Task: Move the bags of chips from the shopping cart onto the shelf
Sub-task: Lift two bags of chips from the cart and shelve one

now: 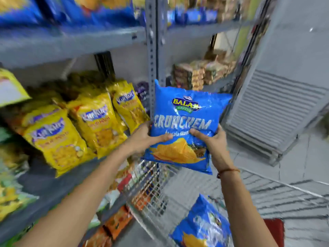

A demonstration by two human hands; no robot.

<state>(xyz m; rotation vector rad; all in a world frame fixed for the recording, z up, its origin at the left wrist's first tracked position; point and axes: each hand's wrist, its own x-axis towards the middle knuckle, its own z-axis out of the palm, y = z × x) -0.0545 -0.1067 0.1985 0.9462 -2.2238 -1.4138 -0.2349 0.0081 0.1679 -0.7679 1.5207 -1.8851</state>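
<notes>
Grey shelf (53, 177) with yellow snack bags (58, 139); wire cart (156, 198) with blue bag (204, 223)

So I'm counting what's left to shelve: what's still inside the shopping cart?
One blue chip bag lies in the shopping cart. The right forearm and the picture's lower edge hide the rest of the basket, so more bags can't be ruled out.

We are seeing the cart bag (203, 227) cut off at the bottom edge; top-shelf bags (99, 13) are blurring past reading
</notes>
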